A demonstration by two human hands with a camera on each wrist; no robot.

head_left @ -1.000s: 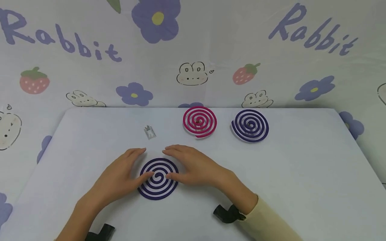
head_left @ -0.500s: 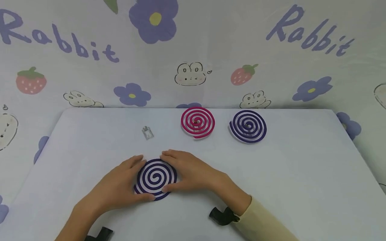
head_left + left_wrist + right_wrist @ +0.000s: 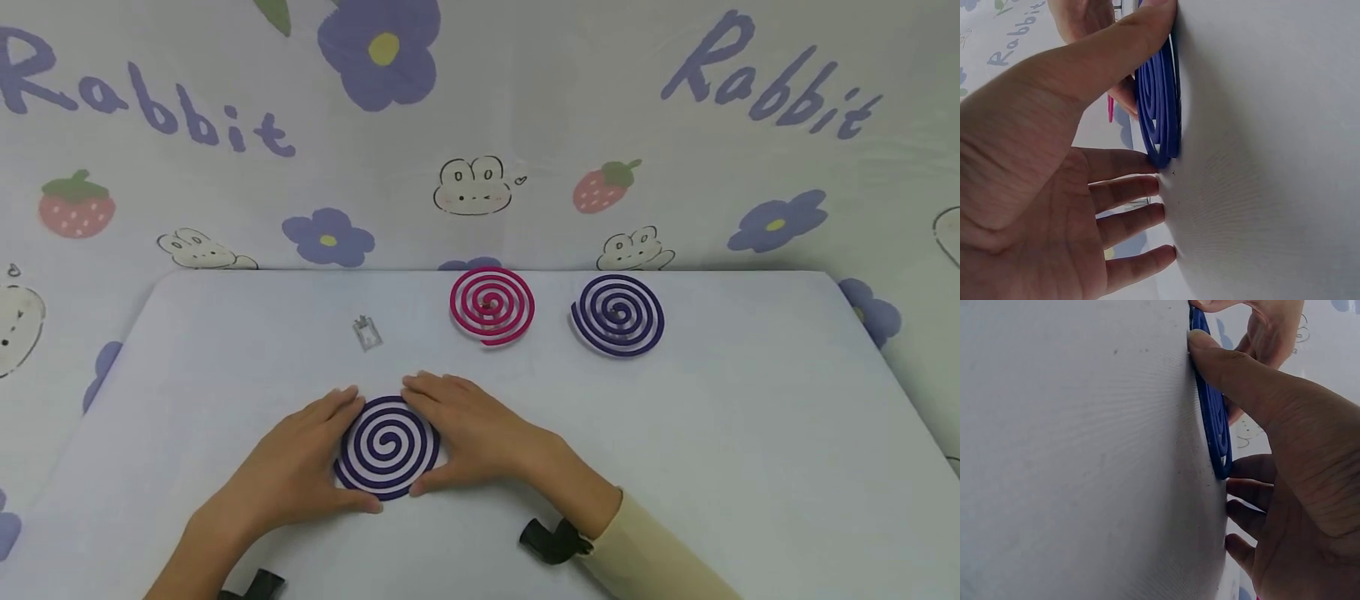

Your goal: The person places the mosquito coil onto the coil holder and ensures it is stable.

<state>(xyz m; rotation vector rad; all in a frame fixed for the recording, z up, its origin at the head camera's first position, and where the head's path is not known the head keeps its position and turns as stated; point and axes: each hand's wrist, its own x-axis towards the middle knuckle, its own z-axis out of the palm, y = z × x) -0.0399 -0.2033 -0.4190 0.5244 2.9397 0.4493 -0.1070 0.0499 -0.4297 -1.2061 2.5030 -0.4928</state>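
A dark blue spiral mosquito coil lies flat on the white tabletop, between both hands. My left hand curves round its left side, thumb at the front rim and fingertips at the back left rim. From the opposite side, my right hand holds it with the thumb at the front right rim and the index finger at the back. Seen edge-on in the left wrist view, the coil has turns slightly parted near the left index fingertip. The other fingertips of each hand rest on the table beside it.
A pink mosquito coil and a second dark blue one stand at the back of the table. Left of them lies a small silvery metal piece. A printed cloth hangs behind the table's far edge.
Both thumbs have moved from over the coil's middle out to its front rim. The fingers have come in against the coil's sides, and it has turned slightly.
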